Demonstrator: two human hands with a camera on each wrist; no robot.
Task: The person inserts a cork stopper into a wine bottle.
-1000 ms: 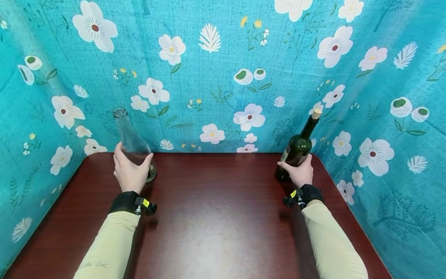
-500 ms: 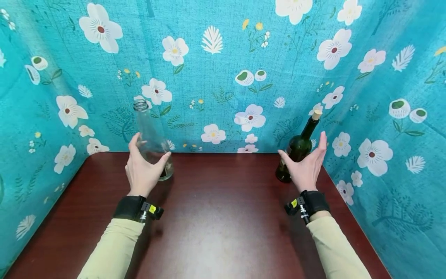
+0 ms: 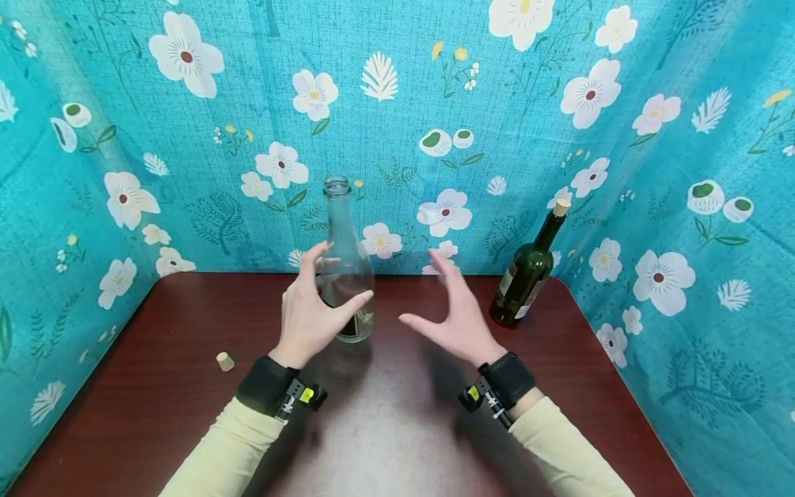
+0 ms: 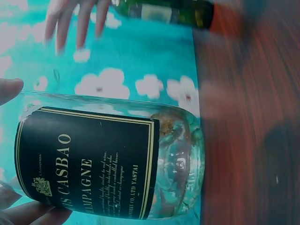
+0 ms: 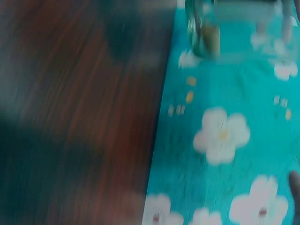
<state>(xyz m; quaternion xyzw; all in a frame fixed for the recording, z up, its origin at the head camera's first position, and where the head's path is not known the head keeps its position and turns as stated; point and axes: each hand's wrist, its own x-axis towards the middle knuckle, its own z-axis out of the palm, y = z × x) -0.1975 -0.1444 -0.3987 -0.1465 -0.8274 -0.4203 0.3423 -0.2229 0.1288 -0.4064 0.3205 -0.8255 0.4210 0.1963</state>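
Standing upright at table centre, toward 12 o'clock: clear bottle (image 3: 345,276), uncorked, dark label reading "CASBAO".

Left hand (image 3: 310,314): grasping the clear bottle's body, thumb and fingers wrapped round.

Right hand (image 3: 456,314): released, fingers spread, at the bottle's 3 o'clock, apart from it.

Green bottle (image 3: 528,273): corked, at 2 o'clock.

Loose cork (image 3: 224,361): at 9 o'clock on the table (image 3: 397,428).

Left hand (image 3: 310,314) seemingly curled in a grip, right hand (image 3: 456,317) open, fingers spread.
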